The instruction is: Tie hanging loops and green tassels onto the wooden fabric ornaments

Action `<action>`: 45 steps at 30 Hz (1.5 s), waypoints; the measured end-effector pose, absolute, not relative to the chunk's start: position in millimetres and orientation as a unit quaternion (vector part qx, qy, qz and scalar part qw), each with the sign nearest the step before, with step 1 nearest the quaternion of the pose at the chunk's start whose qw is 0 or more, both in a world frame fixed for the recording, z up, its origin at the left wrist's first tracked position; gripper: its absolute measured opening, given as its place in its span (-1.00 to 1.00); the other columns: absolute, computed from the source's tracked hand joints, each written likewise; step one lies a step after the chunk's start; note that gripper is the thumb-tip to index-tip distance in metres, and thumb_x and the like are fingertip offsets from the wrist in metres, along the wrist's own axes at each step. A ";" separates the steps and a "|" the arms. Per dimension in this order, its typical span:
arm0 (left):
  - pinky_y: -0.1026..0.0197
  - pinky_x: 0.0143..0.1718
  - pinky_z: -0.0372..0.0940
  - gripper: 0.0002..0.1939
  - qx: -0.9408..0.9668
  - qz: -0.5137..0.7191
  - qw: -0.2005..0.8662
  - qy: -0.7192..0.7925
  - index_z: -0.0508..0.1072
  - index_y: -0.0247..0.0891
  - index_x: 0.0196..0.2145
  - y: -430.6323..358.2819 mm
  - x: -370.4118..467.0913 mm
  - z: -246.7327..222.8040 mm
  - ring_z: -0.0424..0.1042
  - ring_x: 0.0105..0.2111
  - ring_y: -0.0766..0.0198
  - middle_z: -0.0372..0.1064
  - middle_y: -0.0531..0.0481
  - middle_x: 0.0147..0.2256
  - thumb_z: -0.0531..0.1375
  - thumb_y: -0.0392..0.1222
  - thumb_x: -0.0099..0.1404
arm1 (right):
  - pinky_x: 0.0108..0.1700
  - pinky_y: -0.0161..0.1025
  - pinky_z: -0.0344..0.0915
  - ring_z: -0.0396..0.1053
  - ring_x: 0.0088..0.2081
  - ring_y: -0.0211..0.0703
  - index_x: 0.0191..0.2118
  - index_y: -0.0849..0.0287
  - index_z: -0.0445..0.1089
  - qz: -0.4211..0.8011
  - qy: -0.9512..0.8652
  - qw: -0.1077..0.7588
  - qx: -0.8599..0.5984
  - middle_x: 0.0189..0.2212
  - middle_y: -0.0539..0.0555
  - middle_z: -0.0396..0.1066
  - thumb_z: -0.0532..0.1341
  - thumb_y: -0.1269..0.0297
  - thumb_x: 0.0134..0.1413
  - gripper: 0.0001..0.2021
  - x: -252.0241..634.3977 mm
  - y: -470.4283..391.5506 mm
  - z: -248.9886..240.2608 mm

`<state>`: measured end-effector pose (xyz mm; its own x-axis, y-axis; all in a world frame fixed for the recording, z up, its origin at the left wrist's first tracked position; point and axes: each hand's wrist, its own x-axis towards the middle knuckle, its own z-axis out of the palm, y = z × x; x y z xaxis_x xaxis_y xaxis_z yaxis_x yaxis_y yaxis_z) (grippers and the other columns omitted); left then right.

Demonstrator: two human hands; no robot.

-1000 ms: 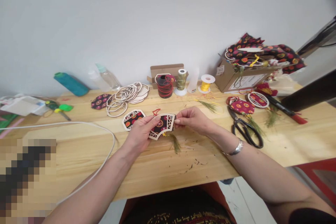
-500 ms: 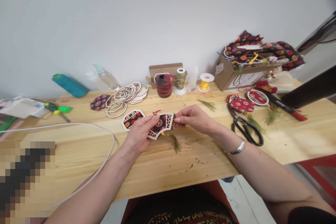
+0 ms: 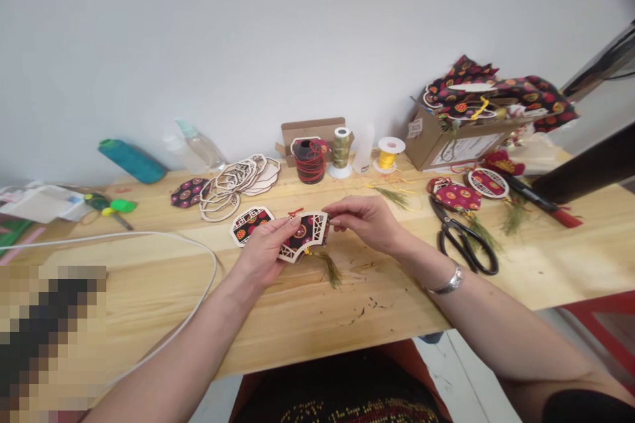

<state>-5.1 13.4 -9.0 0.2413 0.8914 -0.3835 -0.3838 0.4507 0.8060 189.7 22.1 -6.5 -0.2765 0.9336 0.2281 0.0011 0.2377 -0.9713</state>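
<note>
Head view, fan-shaped ornament (image 3: 302,235) between left hand's (image 3: 268,248) thumb and fingers

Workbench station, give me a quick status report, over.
Left hand gripping fan-shaped ornament; right hand pinching its edge; scissors off to the right, not in the way.

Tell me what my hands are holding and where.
A fan-shaped ornament: left hand grips its left side; right hand pinches its right edge.

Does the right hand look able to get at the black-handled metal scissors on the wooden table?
Probably yes: the black-handled scissors lie uncovered beside the right forearm, though the right hand is busy at the fan-shaped ornament.
</note>
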 end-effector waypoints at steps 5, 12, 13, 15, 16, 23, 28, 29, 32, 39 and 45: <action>0.28 -0.40 0.41 -0.81 0.298 0.429 0.726 0.447 0.55 -0.42 -0.31 13.8 -4.7 -8.3 0.52 -0.45 0.21 0.55 -0.18 -0.40 0.29 -0.30 0.08 | -0.42 -0.31 0.36 0.36 -0.53 -0.33 -0.29 0.18 0.51 0.462 -0.659 0.462 -0.373 -0.51 0.01 0.47 0.24 0.37 -0.03 -0.85 190.0 23.7 -10.0; 0.28 -0.42 0.39 -0.81 0.303 0.430 0.714 0.463 0.55 -0.42 -0.36 12.1 -4.1 -8.7 0.51 -0.47 0.21 0.55 -0.17 -0.43 0.33 -0.27 0.03 | -0.44 -0.33 0.35 0.35 -0.54 -0.34 -0.31 0.20 0.51 0.460 -0.671 0.443 -0.378 -0.52 0.01 0.46 0.22 0.35 -0.01 -0.86 190.4 23.2 -10.7; 0.28 -0.42 0.39 -0.80 0.305 0.429 0.713 0.462 0.55 -0.42 -0.36 11.9 -4.2 -9.0 0.51 -0.47 0.21 0.55 -0.17 -0.43 0.33 -0.26 0.02 | -0.44 -0.33 0.35 0.35 -0.55 -0.34 -0.31 0.20 0.51 0.462 -0.670 0.441 -0.379 -0.52 0.01 0.46 0.22 0.34 -0.01 -0.86 190.4 23.0 -10.5; 0.28 -0.41 0.39 -0.78 0.311 0.427 0.715 0.459 0.56 -0.42 -0.35 11.9 -4.4 -9.8 0.51 -0.47 0.21 0.55 -0.17 -0.42 0.34 -0.24 0.02 | -0.45 -0.34 0.35 0.35 -0.55 -0.34 -0.32 0.21 0.51 0.469 -0.666 0.439 -0.380 -0.53 0.00 0.46 0.23 0.33 -0.02 -0.86 190.3 22.6 -10.5; 0.28 -0.40 0.39 -0.77 0.314 0.426 0.715 0.457 0.56 -0.42 -0.34 11.9 -4.5 -10.3 0.51 -0.46 0.21 0.55 -0.17 -0.42 0.34 -0.24 0.02 | -0.46 -0.34 0.34 0.34 -0.56 -0.35 -0.32 0.21 0.51 0.473 -0.662 0.440 -0.380 -0.53 0.00 0.45 0.24 0.34 -0.03 -0.87 190.2 22.5 -10.5; 0.28 -0.43 0.38 -0.73 0.326 0.421 0.709 0.462 0.56 -0.40 -0.31 10.8 -5.1 -13.1 0.52 -0.45 0.20 0.55 -0.17 -0.40 0.35 -0.21 0.01 | -0.46 -0.36 0.33 0.34 -0.56 -0.36 -0.34 0.22 0.51 0.482 -0.655 0.434 -0.387 -0.55 0.00 0.44 0.22 0.38 -0.04 -0.87 189.8 22.3 -12.0; 0.26 -0.41 0.38 -0.74 0.329 0.420 0.710 0.460 0.56 -0.40 -0.31 11.1 -4.7 -12.0 0.52 -0.45 0.20 0.55 -0.16 -0.41 0.34 -0.21 0.02 | -0.47 -0.36 0.33 0.33 -0.56 -0.37 -0.34 0.22 0.51 0.494 -0.649 0.431 -0.387 -0.54 0.00 0.44 0.23 0.35 -0.04 -0.87 189.8 22.5 -11.1; 0.25 -0.41 0.38 -0.75 0.328 0.422 0.709 0.460 0.56 -0.40 -0.32 11.3 -4.6 -11.7 0.52 -0.45 0.20 0.55 -0.16 -0.41 0.34 -0.21 0.03 | -0.46 -0.35 0.33 0.34 -0.56 -0.37 -0.33 0.22 0.51 0.497 -0.647 0.432 -0.385 -0.54 -0.01 0.44 0.24 0.35 -0.04 -0.87 190.0 22.5 -10.1; 0.25 -0.41 0.38 -0.75 0.327 0.433 0.703 0.460 0.55 -0.40 -0.32 11.2 -4.2 -10.9 0.52 -0.45 0.19 0.55 -0.16 -0.40 0.33 -0.20 0.04 | -0.43 -0.33 0.37 0.36 -0.55 -0.35 -0.31 0.23 0.49 0.521 -0.625 0.438 -0.383 -0.57 -0.03 0.43 0.24 0.33 -0.03 -0.86 190.4 22.8 -5.6; 0.28 -0.43 0.36 -0.75 0.326 0.445 0.699 0.454 0.55 -0.40 -0.32 10.2 -3.3 -9.6 0.51 -0.45 0.22 0.55 -0.14 -0.41 0.33 -0.19 0.04 | -0.54 -0.38 0.35 0.36 -0.60 -0.36 -0.43 0.29 0.40 0.629 -0.530 0.354 -0.445 -0.58 0.01 0.41 0.15 0.32 0.09 -0.83 189.3 23.3 2.8; 0.27 -0.42 0.35 -0.73 0.328 0.452 0.693 0.456 0.55 -0.40 -0.30 10.8 -3.9 -8.5 0.50 -0.46 0.22 0.55 -0.13 -0.41 0.34 -0.18 0.03 | -0.56 -0.43 0.32 0.34 -0.63 -0.40 -0.51 0.32 0.40 0.638 -0.565 0.282 -0.441 -0.63 0.00 0.39 0.16 0.40 0.06 -0.83 189.3 21.3 5.7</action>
<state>-3.9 10.8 -8.5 0.1757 0.9253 -0.3360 -0.3270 0.3768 0.8667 189.3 21.3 5.7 -0.4530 0.8577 -0.2433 0.1388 -0.2017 -0.9696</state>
